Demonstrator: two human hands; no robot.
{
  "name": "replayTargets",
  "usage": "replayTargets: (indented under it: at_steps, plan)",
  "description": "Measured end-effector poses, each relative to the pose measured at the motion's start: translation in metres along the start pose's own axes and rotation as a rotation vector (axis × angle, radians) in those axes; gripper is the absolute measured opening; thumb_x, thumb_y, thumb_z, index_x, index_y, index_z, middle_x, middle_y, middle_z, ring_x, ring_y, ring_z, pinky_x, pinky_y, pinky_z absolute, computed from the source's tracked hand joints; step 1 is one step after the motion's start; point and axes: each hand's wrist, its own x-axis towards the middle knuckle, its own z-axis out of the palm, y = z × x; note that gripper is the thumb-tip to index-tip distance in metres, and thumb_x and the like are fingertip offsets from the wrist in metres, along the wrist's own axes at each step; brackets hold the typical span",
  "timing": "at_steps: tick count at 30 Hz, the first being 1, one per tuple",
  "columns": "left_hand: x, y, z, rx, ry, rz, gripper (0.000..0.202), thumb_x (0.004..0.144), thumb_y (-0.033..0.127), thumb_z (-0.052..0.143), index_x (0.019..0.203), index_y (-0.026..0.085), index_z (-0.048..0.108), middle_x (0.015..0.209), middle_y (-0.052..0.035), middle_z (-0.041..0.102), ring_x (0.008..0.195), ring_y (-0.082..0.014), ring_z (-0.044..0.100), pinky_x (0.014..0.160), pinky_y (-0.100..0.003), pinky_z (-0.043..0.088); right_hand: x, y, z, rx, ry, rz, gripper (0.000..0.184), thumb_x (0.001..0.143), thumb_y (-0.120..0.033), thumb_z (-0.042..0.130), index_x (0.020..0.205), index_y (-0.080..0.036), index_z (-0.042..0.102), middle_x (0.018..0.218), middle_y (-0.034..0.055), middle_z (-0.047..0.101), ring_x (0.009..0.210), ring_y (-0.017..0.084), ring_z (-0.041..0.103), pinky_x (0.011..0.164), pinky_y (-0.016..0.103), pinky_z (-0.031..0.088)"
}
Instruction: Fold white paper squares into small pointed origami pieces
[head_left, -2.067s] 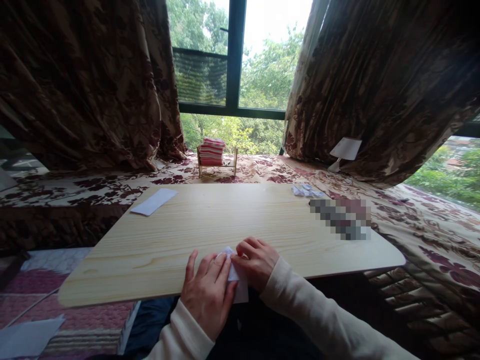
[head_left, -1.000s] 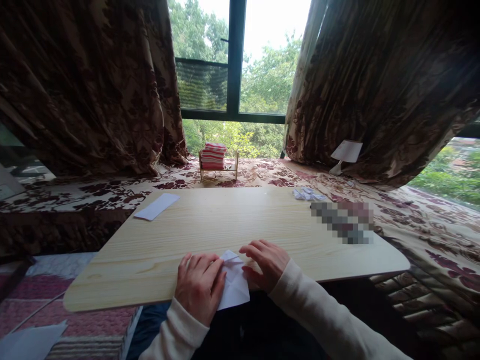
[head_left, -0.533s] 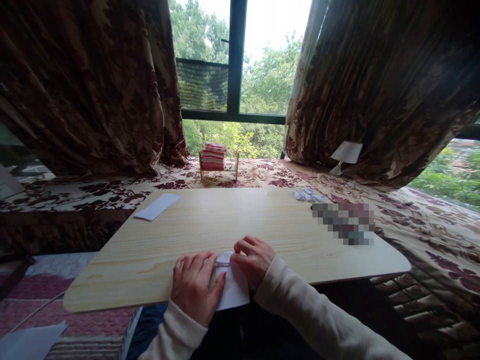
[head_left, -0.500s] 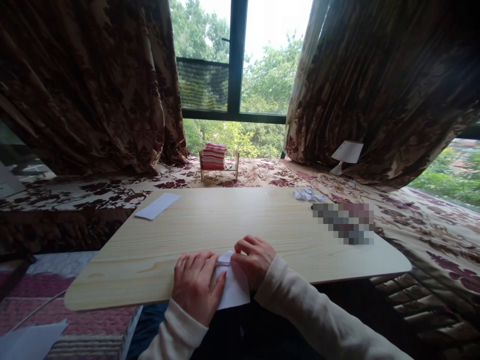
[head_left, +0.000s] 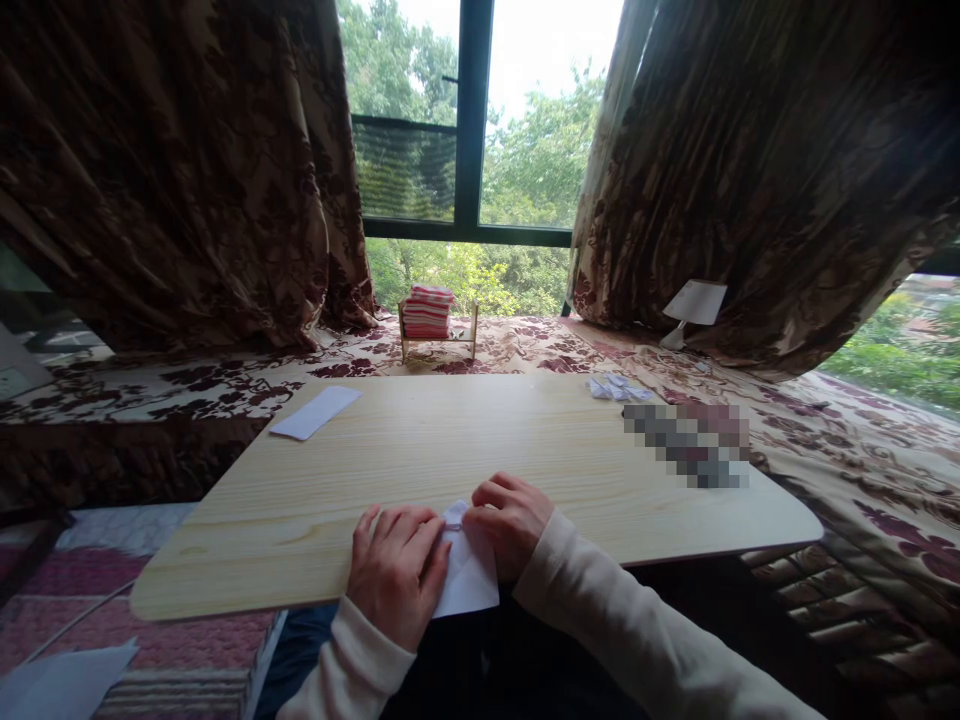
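A white sheet of paper with folds near its far end lies at the near edge of the wooden table, its lower part reaching over the edge. My left hand is closed on its left side, thumb and index finger pressing beside the fold. With bent fingers my right hand pinches the far right part of the folded paper. The fingertips of both hands nearly meet at the folded tip, and the right fingertips are partly hidden.
Another white paper strip lies at the table's back left. Small folded paper pieces sit at the back right, near a blurred-out patch. Beyond are a small rack with striped cloths and a white lamp.
My left hand has shifted slightly right, its thumb and index finger drawing closer together over the paper's left side. The right hand stays nearly in place at the fold.
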Motion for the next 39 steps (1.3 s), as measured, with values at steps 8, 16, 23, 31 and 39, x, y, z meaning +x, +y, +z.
replayTargets:
  at_steps: [8,16,23,31,39]
  plan:
    - [0.002,0.004,0.000,0.025,-0.016,0.013,0.024,0.081,0.025,0.044,0.097,0.027,0.061,0.087,-0.0020,0.062,0.087,-0.0198,0.052,0.093,-0.046,0.026,0.001,-0.010,-0.005,-0.165,0.019,-0.086,0.006,0.077,-0.016,0.057,0.075,-0.018,0.063,0.076,0.0035,0.058,0.074,0.016,0.044,0.059,0.028,0.033]
    - [0.005,0.002,0.001,0.034,-0.041,0.068,0.023,0.080,0.025,0.044,0.092,0.026,0.064,0.080,-0.0026,0.059,0.083,-0.0191,0.051,0.094,-0.047,0.024,0.003,-0.022,-0.009,-0.156,-0.142,0.047,0.007,0.077,-0.015,0.056,0.081,-0.018,0.062,0.081,0.0048,0.058,0.075,0.017,0.047,0.061,0.029,0.037]
    - [0.004,0.000,0.003,0.012,-0.050,0.063,0.027,0.080,0.024,0.043,0.099,0.028,0.062,0.081,-0.0026,0.060,0.085,-0.0194,0.050,0.095,-0.048,0.022,0.006,-0.034,-0.007,-0.233,-0.318,0.179,0.019,0.081,-0.020,0.052,0.098,-0.015,0.058,0.092,0.0099,0.058,0.082,0.022,0.049,0.063,0.034,0.039]
    - [0.005,0.000,0.002,0.050,-0.019,0.113,0.023,0.080,0.025,0.044,0.091,0.027,0.064,0.095,-0.0026,0.063,0.096,-0.0224,0.050,0.095,-0.050,0.022,0.019,-0.032,-0.013,-0.204,-0.457,0.277,0.021,0.077,-0.024,0.054,0.097,-0.020,0.060,0.094,0.0095,0.057,0.086,0.025,0.049,0.063,0.034,0.042]
    - [0.007,0.004,-0.001,0.026,0.005,0.159,0.024,0.081,0.021,0.041,0.088,0.026,0.064,0.087,-0.0016,0.065,0.094,-0.0213,0.052,0.096,-0.049,0.021,0.008,0.004,-0.017,-0.077,-0.333,0.224,0.037,0.066,-0.017,0.063,0.102,-0.025,0.062,0.083,0.0041,0.058,0.073,0.017,0.046,0.064,0.027,0.039]
